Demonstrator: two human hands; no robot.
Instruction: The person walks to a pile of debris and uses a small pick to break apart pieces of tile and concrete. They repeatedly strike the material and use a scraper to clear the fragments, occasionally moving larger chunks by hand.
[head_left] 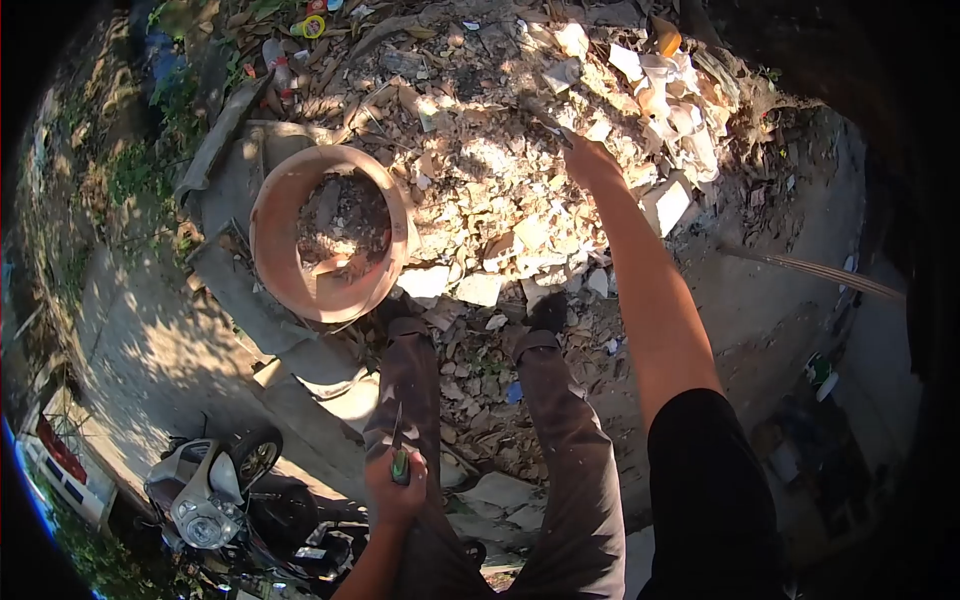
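My left hand [392, 492] is closed around a green-handled knife [401, 464], its thin blade pointing up in front of my left trouser leg. My right hand [592, 162], on an outstretched arm, is closed on a dark, slim tool [545, 120] angled toward the upper left; its far end blends into the debris. Beneath that hand spreads a heap of dry leaves and broken pieces [500, 200], brightly sunlit. To the left of the heap stands a round terracotta-coloured pot [275, 235] with soil and leaf litter inside.
Crumpled pale plastic and paper litter [680, 105] lies at the heap's upper right. A broom-like bundle of sticks [815, 268] extends from the right. Curved slabs [265, 300] border the pot. A motorcycle [205, 500] is parked at lower left. My feet are among debris.
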